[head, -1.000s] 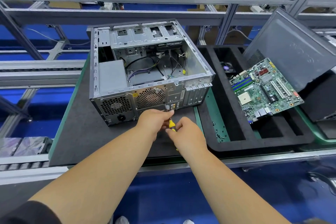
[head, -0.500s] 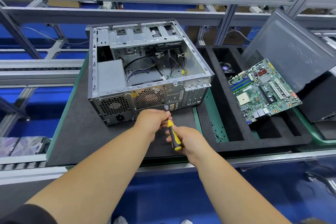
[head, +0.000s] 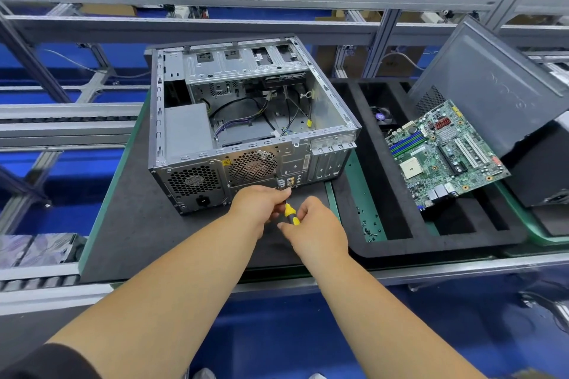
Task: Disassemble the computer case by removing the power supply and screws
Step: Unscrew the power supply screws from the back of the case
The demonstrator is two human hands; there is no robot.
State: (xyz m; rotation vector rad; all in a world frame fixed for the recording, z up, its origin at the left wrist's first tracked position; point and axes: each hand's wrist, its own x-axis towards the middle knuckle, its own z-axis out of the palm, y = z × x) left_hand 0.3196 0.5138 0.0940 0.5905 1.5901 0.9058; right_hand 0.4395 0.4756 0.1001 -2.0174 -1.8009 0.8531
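1. Progress looks to be about midway: the computer case (head: pixel 246 120) lies on its side on the dark desk (head: pixel 129 224), its open side facing up, and the inside is largely stripped.
2. Already out, judging by where things lie: the circuit board (head: pixel 443 157) rests tilted across the black foam tray (head: pixel 400 243) to the right of the case, and a grey side panel (head: pixel 492 86) leans behind it. A small fan (head: pixel 381 116) sits in a tray compartment, and loose screws (head: pixel 368 224) are scattered on the green strip just beside the tray's near left edge.
3. Still in place: the power supply (head: pixel 187 129), a grey box in the left near corner of the case, with its vent grille and socket showing through the rear wall. Loose cables (head: pixel 246 120) still lie on the case floor.
4. Both hands work low at the rear wall, near the port cutouts. The right hand (head: pixel 311 224) grips the yellow and black handle of a screwdriver (head: pixel 291 215), with the shaft pointing up toward the case. The left hand (head: pixel 261 203) has curled fingers closed about the shaft near its tip, seemingly to steady it.
5. Whether the tip sits in a screw cannot be told; the left hand hides it.
6. Left to do, as a judgement: free the remaining rear screws, loosen the power supply, and lift it out with its cables.
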